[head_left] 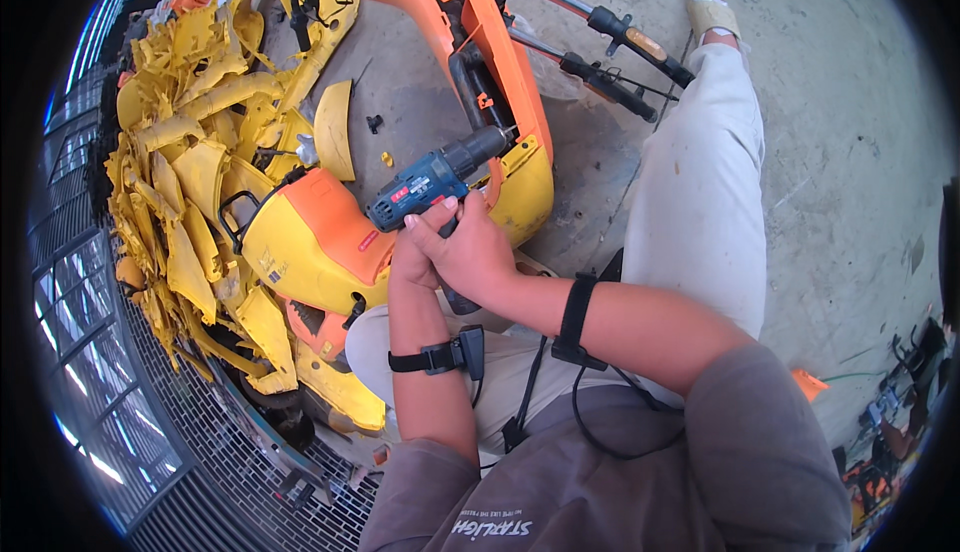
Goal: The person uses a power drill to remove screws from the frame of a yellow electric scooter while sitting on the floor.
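A blue cordless drill [425, 184] is held in front of me by both hands. My right hand [478, 252] is closed round its grip, just behind the body. My left hand [413, 254] is closed against the same grip, partly hidden by the right. The chuck points up and to the right, and the bit reaches the inner edge of an orange and yellow scooter-like body [537, 137]. Whether the bit sits in a screw is too small to tell. Black tubing [478, 87] shows inside the orange shell. An orange-topped yellow panel [335, 227] lies left of the drill.
A large heap of broken yellow plastic panels [190, 182] fills the left side. Silver and black fork-like legs [590, 52] stick out at the upper right, near my outstretched leg [700, 182]. Small loose pieces lie on the concrete floor [850, 202]; assorted parts [900, 382] lie at the far right.
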The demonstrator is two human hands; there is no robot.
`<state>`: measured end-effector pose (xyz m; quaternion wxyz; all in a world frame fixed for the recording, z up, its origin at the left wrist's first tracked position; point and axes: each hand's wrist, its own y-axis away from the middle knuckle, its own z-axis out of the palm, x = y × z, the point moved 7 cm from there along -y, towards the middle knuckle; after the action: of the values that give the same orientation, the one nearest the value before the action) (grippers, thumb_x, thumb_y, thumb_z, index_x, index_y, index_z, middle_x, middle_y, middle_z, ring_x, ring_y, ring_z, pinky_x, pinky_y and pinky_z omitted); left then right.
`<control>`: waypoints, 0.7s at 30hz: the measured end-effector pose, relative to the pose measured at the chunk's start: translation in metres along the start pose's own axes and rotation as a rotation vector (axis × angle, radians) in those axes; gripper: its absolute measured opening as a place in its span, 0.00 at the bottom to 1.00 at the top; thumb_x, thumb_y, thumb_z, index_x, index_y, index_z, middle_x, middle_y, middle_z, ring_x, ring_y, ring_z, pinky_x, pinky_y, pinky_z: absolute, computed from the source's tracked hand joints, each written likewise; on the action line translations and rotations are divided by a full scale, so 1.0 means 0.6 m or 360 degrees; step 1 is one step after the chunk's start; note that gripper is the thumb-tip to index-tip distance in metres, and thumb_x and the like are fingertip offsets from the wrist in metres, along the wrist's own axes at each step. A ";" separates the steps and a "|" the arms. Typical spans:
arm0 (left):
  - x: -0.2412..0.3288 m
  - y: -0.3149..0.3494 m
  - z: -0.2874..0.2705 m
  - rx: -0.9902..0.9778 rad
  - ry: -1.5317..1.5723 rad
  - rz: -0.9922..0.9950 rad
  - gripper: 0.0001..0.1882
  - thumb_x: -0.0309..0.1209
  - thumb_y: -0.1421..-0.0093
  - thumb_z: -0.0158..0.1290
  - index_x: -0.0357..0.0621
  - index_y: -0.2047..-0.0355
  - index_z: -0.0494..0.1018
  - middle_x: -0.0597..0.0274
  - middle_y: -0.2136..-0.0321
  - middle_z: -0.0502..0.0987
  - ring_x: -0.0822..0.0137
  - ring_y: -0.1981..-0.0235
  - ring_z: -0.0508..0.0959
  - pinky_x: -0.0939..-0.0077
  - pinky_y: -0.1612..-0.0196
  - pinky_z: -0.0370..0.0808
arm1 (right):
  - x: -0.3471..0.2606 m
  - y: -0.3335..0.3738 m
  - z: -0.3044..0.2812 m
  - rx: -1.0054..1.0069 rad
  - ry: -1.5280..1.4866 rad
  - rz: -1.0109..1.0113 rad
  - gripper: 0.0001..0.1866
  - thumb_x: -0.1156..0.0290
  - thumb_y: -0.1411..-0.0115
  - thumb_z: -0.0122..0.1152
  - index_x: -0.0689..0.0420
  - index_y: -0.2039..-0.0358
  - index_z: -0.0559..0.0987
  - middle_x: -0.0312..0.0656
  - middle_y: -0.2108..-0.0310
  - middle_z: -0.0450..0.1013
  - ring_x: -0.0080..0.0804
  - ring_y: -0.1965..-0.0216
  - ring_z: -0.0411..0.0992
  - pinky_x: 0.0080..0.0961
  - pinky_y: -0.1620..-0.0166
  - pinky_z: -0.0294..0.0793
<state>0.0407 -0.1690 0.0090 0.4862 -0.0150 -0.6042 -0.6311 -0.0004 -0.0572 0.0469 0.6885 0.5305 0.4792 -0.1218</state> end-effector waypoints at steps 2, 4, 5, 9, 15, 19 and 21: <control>0.009 -0.004 0.004 -0.0040 -0.0001 0.0005 0.05 0.30 0.42 0.62 0.45 0.69 0.78 0.67 0.74 0.80 0.71 0.73 0.79 0.76 0.67 0.76 | -0.009 -0.010 0.004 0.0012 -0.0045 -0.0063 0.38 0.39 0.45 0.64 0.65 0.57 0.66 0.61 0.62 0.76 0.58 0.60 0.78 0.48 0.57 0.77; 0.024 -0.011 0.007 -0.0094 0.0002 0.0019 0.05 0.31 0.42 0.62 0.45 0.70 0.78 0.67 0.74 0.80 0.71 0.73 0.78 0.76 0.67 0.76 | -0.021 -0.020 0.004 0.0022 -0.0089 -0.0129 0.38 0.39 0.46 0.64 0.65 0.57 0.66 0.61 0.63 0.77 0.58 0.60 0.78 0.48 0.58 0.77; 0.027 -0.012 0.006 -0.0086 0.0003 0.0017 0.05 0.31 0.42 0.62 0.45 0.70 0.78 0.67 0.74 0.79 0.71 0.73 0.78 0.76 0.67 0.76 | -0.025 -0.024 0.005 0.0016 -0.0083 -0.0128 0.38 0.39 0.46 0.65 0.65 0.57 0.66 0.60 0.63 0.77 0.58 0.61 0.78 0.47 0.58 0.77; 0.021 -0.007 0.003 0.0017 -0.0034 -0.0018 0.06 0.32 0.42 0.62 0.45 0.70 0.78 0.67 0.74 0.79 0.71 0.74 0.78 0.76 0.67 0.75 | -0.015 -0.015 0.008 0.0069 -0.0069 -0.0116 0.39 0.39 0.46 0.65 0.65 0.57 0.65 0.59 0.64 0.77 0.57 0.62 0.79 0.46 0.59 0.77; 0.018 -0.008 0.004 0.0193 -0.0054 -0.0038 0.07 0.34 0.41 0.61 0.45 0.71 0.77 0.67 0.75 0.79 0.71 0.74 0.78 0.76 0.68 0.75 | 0.001 -0.011 0.008 0.0065 -0.0063 -0.0053 0.39 0.39 0.46 0.64 0.65 0.57 0.65 0.59 0.64 0.77 0.58 0.62 0.78 0.48 0.59 0.76; 0.046 -0.024 0.007 -0.0059 -0.0032 0.0075 0.07 0.33 0.41 0.61 0.43 0.70 0.78 0.65 0.74 0.79 0.70 0.73 0.79 0.75 0.67 0.76 | -0.033 -0.032 0.003 0.0064 -0.0110 -0.0146 0.39 0.39 0.46 0.64 0.65 0.58 0.65 0.60 0.64 0.77 0.58 0.61 0.78 0.47 0.59 0.76; 0.038 -0.025 0.006 -0.0075 -0.0063 0.0049 0.07 0.33 0.41 0.61 0.43 0.71 0.78 0.65 0.74 0.79 0.70 0.73 0.79 0.75 0.67 0.76 | -0.031 -0.031 0.001 0.0074 -0.0085 -0.0130 0.38 0.39 0.45 0.64 0.65 0.58 0.65 0.60 0.63 0.77 0.58 0.61 0.78 0.47 0.58 0.76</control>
<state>0.0172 -0.1827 0.0124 0.4833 -0.0482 -0.5984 -0.6372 -0.0221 -0.0720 0.0499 0.6830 0.5228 0.4791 -0.1751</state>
